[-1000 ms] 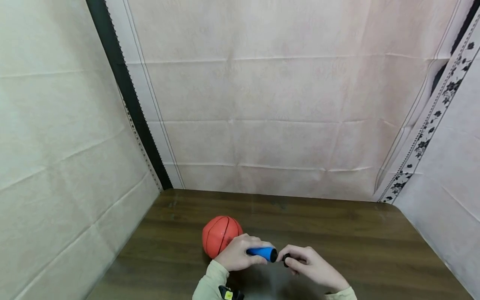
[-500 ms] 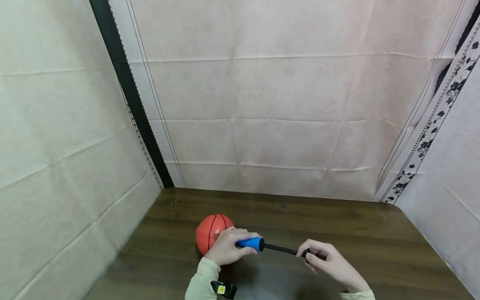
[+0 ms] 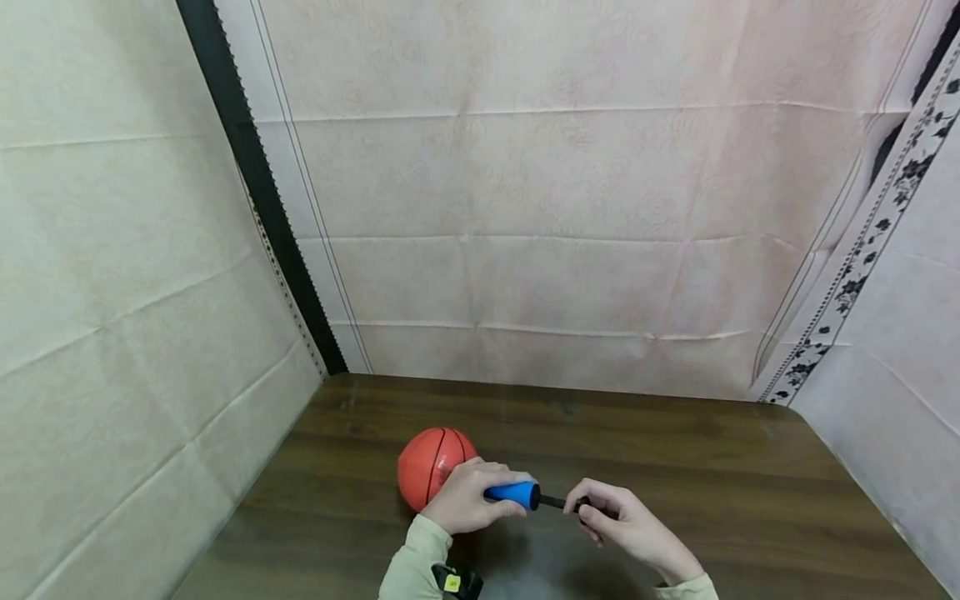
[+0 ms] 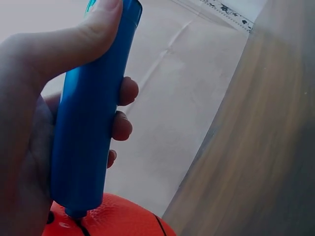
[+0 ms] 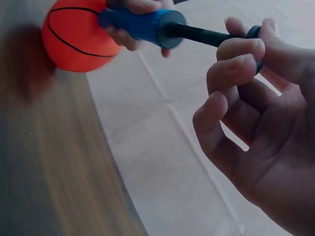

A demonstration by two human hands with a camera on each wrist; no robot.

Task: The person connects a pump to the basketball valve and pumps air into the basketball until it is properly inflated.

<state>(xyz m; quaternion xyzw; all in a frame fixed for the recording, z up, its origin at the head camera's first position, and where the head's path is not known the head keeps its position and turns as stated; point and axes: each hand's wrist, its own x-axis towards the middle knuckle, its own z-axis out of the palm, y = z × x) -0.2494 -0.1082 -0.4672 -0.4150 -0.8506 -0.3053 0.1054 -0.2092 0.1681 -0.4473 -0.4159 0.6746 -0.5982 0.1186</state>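
Note:
My left hand [image 3: 474, 497] grips the blue barrel of a hand pump [image 4: 88, 128]. The barrel's narrow tip meets a red-orange toy basketball [image 3: 431, 468] with black lines; whether a needle runs into the ball is hidden. Out of the barrel's right end comes a black plunger rod [image 5: 206, 36], partly drawn out. At the rod's far end my right hand [image 3: 626, 527] pinches the small black handle [image 5: 253, 32] between thumb and fingers. In the right wrist view the remaining fingers are loosely bent beside it.
A dark wood-grain table [image 3: 675, 467] lies under the hands. Pale cloth [image 3: 525, 250] hangs behind it and on both sides, with a floral border strip [image 3: 847, 292] at right. A black device with a yellow label [image 3: 455, 582] is strapped to the left wrist.
Over the last second my right hand pulled the plunger out to the right, then pushed it partway back in. The ball and left hand shifted slightly left, then a little right again.

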